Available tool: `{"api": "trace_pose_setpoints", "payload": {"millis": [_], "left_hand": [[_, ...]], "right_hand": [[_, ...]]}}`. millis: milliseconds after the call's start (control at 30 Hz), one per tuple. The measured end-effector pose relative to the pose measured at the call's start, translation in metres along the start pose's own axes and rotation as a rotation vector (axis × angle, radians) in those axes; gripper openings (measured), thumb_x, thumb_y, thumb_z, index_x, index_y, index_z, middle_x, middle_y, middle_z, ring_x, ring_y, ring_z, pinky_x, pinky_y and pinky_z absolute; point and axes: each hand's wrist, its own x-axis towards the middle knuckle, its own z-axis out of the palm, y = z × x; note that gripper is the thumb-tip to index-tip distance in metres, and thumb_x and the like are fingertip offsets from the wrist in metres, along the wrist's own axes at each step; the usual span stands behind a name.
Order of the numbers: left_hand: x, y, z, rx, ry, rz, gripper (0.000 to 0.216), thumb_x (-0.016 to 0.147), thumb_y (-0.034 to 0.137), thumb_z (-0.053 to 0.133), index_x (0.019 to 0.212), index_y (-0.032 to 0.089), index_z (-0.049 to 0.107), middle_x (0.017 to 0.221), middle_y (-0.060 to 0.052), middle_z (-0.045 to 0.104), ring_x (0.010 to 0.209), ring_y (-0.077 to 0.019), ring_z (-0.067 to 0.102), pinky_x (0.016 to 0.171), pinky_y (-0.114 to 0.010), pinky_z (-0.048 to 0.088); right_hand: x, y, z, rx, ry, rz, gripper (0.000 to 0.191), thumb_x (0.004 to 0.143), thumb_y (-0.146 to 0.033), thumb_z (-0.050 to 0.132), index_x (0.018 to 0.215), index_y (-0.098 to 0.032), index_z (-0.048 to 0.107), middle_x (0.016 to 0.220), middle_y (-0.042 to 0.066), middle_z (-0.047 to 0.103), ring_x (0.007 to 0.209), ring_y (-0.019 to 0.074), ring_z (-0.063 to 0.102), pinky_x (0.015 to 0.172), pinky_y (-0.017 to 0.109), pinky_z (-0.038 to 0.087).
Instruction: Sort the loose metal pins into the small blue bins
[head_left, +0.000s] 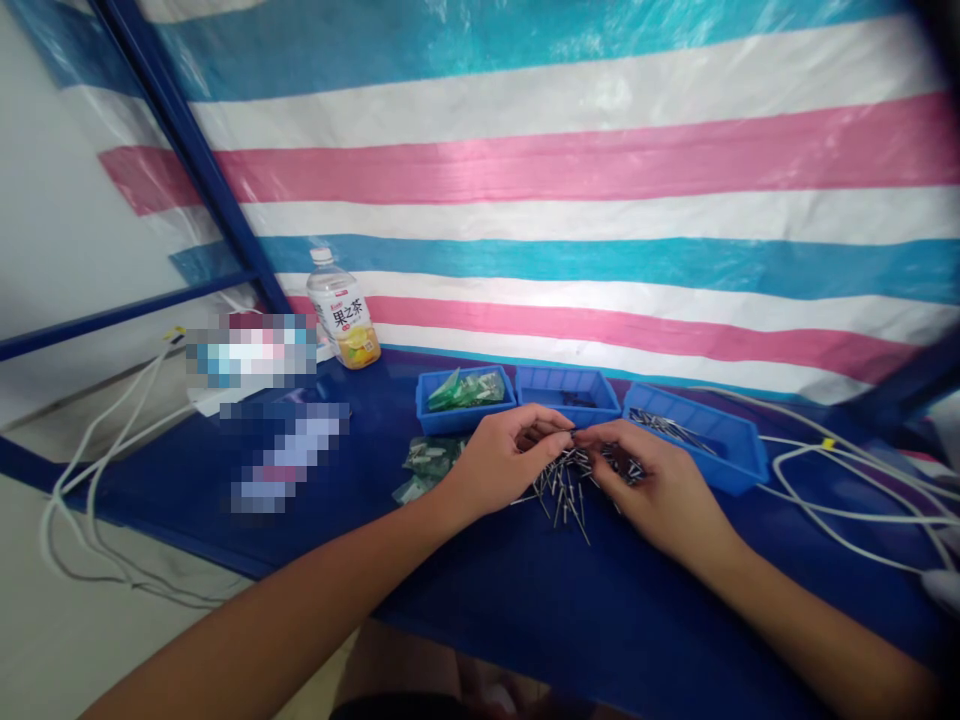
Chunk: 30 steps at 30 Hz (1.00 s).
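Observation:
A loose pile of thin metal pins, which look like blind rivets, lies on the blue tabletop. Over its back edge, my left hand has its thumb and fingers closed in a pinch. My right hand meets it from the other side, fingers curled and fingertips almost touching the left ones. Between the fingertips a small dark metal pin seems to be held, partly hidden by the fingers. Just behind my right hand, a blue bin holds more of these pins.
Behind the hands stand a blue bin with green packets and another blue bin with dark bits. Clear greenish bags lie beside my left wrist. A drink bottle stands at back left. White cables loop at right.

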Motion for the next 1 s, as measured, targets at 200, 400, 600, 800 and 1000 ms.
{"api": "trace_pose_setpoints", "payload": {"millis": [200,400,600,800,1000], "left_hand": [[-0.004,0.004,0.003,0.211,-0.053,0.094,0.029,0.099,0.029,0.067,0.125,0.02,0.073,0.11,-0.007,0.083,0.093,-0.0223,0.078,0.084,-0.034,0.061],[-0.004,0.003,0.007,0.285,-0.071,0.143,0.036,0.095,0.027,0.073,0.131,0.023,0.07,0.118,-0.005,0.083,0.114,-0.0265,0.077,0.102,-0.039,0.058],[-0.002,0.008,0.003,0.177,-0.013,0.081,0.026,0.093,0.02,0.073,0.119,0.02,0.075,0.105,-0.003,0.085,0.095,-0.0212,0.081,0.087,-0.031,0.061],[-0.003,0.009,0.001,0.184,0.055,0.073,0.025,0.094,0.028,0.074,0.119,0.022,0.075,0.101,-0.002,0.085,0.081,-0.0184,0.077,0.079,-0.031,0.059],[-0.004,0.007,0.002,0.142,0.026,0.031,0.031,0.093,0.031,0.076,0.122,0.023,0.073,0.098,-0.002,0.085,0.076,-0.0187,0.076,0.075,-0.032,0.06]], "right_hand": [[-0.002,-0.003,-0.002,0.135,0.03,0.031,0.019,0.101,-0.027,0.061,0.116,-0.028,0.074,0.111,0.006,0.076,0.096,0.0221,0.073,0.087,0.038,0.06],[-0.004,-0.002,0.003,0.469,0.081,0.131,0.013,0.099,-0.03,0.069,0.111,-0.026,0.074,0.113,0.008,0.069,0.1,0.0212,0.072,0.088,0.036,0.064],[-0.005,0.001,0.005,0.585,0.06,0.212,0.016,0.094,-0.029,0.075,0.11,-0.024,0.073,0.11,0.007,0.069,0.095,0.0199,0.075,0.085,0.032,0.064],[-0.005,0.0,0.003,0.346,-0.036,0.168,0.014,0.097,-0.029,0.07,0.109,-0.024,0.072,0.106,0.006,0.075,0.092,0.0212,0.075,0.084,0.036,0.063],[-0.006,-0.008,0.002,0.182,-0.046,0.134,0.011,0.095,-0.028,0.067,0.106,-0.026,0.067,0.097,0.003,0.075,0.078,0.0191,0.071,0.067,0.031,0.058]]}}
